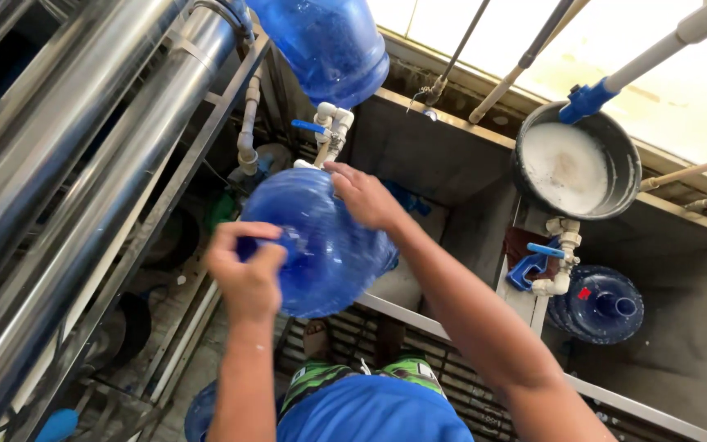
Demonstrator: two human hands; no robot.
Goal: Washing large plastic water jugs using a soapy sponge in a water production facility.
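- Gripping from both ends, the person holds a big blue water jug at centre frame, tilted, over the edge of a grey concrete trough.
- The left hand, at centre-left, is clamped on the jug's lower-left end; its fingers curl over the wall there, and whether that end is neck or base cannot be told.
- The right hand lies just above centre, fingers spread and pressed flat on the jug's upper-right shoulder, touching it rather than wrapped round it.
- The jug's long axis runs from lower left to upper right of the frame, so the left hand sits at the near end and the right hand at the far end, nearest a white pipe fitting with a blue valve handle.
- That fitting stands just above the jug, almost touching its upper rim.
- A second blue jug hangs at top centre; a third jug lies in the trough at right, below a black basin of foamy water.
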